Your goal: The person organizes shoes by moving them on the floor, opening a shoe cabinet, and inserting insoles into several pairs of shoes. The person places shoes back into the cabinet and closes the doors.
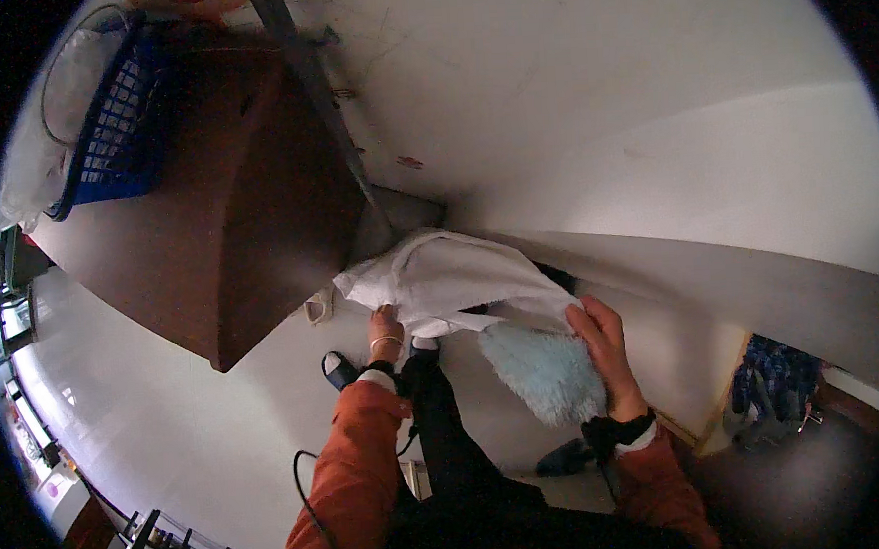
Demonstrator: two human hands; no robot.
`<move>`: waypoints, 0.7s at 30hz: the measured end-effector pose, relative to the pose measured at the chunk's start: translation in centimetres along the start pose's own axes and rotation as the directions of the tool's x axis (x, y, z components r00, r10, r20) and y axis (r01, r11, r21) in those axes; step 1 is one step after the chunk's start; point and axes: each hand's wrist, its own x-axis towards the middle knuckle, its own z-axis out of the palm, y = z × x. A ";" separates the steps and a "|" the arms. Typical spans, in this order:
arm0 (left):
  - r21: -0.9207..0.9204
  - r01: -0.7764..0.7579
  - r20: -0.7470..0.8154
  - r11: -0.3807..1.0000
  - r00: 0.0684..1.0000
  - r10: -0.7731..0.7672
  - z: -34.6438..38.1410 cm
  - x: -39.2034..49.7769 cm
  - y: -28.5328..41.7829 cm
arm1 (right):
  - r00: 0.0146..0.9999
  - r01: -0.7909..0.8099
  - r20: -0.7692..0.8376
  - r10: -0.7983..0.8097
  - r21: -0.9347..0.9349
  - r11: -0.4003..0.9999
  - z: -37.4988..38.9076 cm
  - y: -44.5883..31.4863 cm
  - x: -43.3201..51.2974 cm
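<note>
A white cloth (469, 273) is stretched between both hands in front of me. My left hand (386, 332), with a pale band at its wrist, grips the near left edge of the cloth. My right hand (604, 348) pinches the cloth's right end between thumb and fingers. A light blue fluffy piece of fabric (545, 373) hangs just below the cloth, beside my right palm; whether it is joined to the cloth I cannot tell.
A brown-covered table or cabinet (212, 212) stands at the left, with a blue plastic basket (115, 127) on it. A pole (326, 109) leans near the white wall (625, 116). Slippers (340, 371) lie on the floor. Dark patterned fabric (773, 376) is at the right.
</note>
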 end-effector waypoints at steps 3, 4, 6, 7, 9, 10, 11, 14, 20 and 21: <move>-0.430 0.045 -0.119 0.902 0.987 -0.106 -5.4 -4.4 3.4 | 0.997 0.062 -0.046 -0.069 -0.144 0.988 -0.6 0.6 1.6; -0.478 0.037 -0.130 0.877 0.985 -0.113 -7.9 -6.6 5.0 | 0.994 0.067 -0.071 -0.081 -0.183 0.981 -0.6 0.9 2.2; -0.719 -0.213 -0.283 0.662 0.959 0.001 -12.7 -12.0 8.6 | 0.986 0.099 -0.113 -0.122 -0.189 0.977 -0.2 1.7 3.5; -0.749 -0.251 -0.280 0.613 0.959 0.050 -15.6 -14.1 9.6 | 0.988 0.034 -0.143 -0.059 -0.169 0.985 -0.2 2.1 3.9; -0.812 -0.364 -0.332 0.455 0.931 0.153 -20.3 -17.3 11.1 | 0.986 0.070 -0.135 -0.097 -0.195 0.978 -0.2 3.0 4.4; -0.707 -0.326 -0.285 0.627 0.944 0.169 -21.8 -18.1 11.8 | 0.985 0.079 -0.140 -0.105 -0.180 0.980 0.1 3.6 4.7; -0.581 -0.344 -0.280 0.738 0.935 0.215 -23.1 -18.7 12.2 | 0.983 0.104 -0.137 -0.125 -0.146 0.984 0.3 4.1 4.9; -0.161 -0.368 -0.090 0.916 0.930 0.358 -25.3 -19.7 12.2 | 0.980 0.050 -0.185 -0.074 -0.130 0.990 0.4 5.3 4.9; -0.075 -0.258 0.087 0.963 0.961 0.264 -25.1 -22.0 11.5 | 0.936 -0.236 -0.132 0.326 0.450 0.861 0.2 2.6 0.6; -0.125 -0.234 -0.007 0.964 0.972 0.235 -24.9 -21.9 11.5 | 0.956 -0.208 -0.053 0.287 0.565 0.798 0.2 1.5 -0.8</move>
